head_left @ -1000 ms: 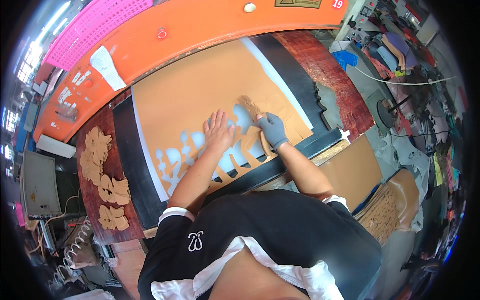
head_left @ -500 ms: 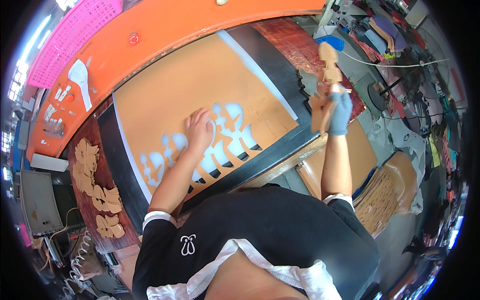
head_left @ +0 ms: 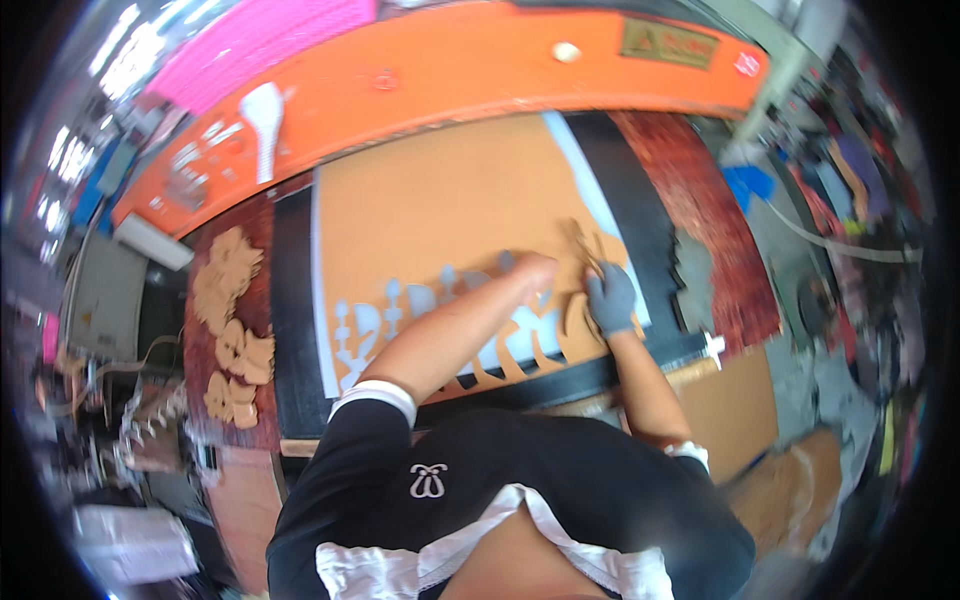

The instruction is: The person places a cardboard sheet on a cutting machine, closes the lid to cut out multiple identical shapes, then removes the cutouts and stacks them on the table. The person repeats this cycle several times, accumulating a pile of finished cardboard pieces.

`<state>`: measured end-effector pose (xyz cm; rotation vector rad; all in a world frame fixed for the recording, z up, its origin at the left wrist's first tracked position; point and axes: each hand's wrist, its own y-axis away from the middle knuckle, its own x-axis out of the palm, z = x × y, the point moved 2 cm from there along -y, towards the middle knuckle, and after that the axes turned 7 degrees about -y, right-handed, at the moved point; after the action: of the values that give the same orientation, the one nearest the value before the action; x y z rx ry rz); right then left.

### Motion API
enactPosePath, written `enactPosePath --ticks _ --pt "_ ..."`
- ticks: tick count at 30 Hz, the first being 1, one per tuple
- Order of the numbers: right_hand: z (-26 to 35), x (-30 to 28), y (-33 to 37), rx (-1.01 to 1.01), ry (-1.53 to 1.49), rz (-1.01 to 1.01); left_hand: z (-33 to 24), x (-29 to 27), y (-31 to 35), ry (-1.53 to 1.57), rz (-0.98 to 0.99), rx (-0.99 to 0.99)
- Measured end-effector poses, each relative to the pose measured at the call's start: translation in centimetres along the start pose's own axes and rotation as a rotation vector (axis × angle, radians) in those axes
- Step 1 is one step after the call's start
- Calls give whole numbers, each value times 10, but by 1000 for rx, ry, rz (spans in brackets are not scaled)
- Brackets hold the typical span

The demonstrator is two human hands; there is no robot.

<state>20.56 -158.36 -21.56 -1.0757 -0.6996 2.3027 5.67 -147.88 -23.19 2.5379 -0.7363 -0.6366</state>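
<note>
A large tan leather-like sheet (head_left: pixel 440 200) lies over a white backing on a black board. Its near part has a row of cut-out shapes, with white showing through. My bare left hand (head_left: pixel 537 278) is low over the right end of this row. Its fingers look curled in, but they are blurred, and anything in them is hidden. Close to its right, my right hand (head_left: pixel 611 300) in a grey glove grips tan cut pieces (head_left: pixel 578 240) that stick up from the fingers. Beside the glove another curved tan piece (head_left: pixel 577 318) shows; whether it is held I cannot tell.
Stacks of tan cut pieces (head_left: pixel 228 280) lie on the dark red table at the left. An orange machine beam (head_left: pixel 450 75) spans the far side, with a white spatula-shaped thing (head_left: pixel 263 125) on it. A wavy-edged grey piece (head_left: pixel 693 280) lies at the right.
My right hand has come down and left with its tan pieces, from beyond the sheet's right side to over it. My left hand has moved right along the cut-outs. The view has shifted.
</note>
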Motion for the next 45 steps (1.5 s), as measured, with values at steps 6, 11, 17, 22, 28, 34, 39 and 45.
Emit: enactPosePath --ticks 6,11,17,22,28,34,39,45 --pt "4 3 -5 28 -9 47 -12 -3 -20 -282 250 -209" --pt "15 1 -5 -106 3 122 -22 3 4 -146 120 -53" --pt "21 0 -10 -43 -62 266 -32 17 35 371 77 -50" --pt "12 4 -13 65 -16 321 -31 22 46 416 15 26" --pt "0 8 -9 90 -121 266 -24 10 66 -484 -583 518" --pt "-25 -4 -11 243 -289 225 4 -8 55 -1084 -281 314" --pt "-33 -64 -25 578 -927 -96 16 -9 47 -1090 -290 324" --pt "-18 -119 -34 683 -1125 -249 6 -9 57 -1115 -361 353"
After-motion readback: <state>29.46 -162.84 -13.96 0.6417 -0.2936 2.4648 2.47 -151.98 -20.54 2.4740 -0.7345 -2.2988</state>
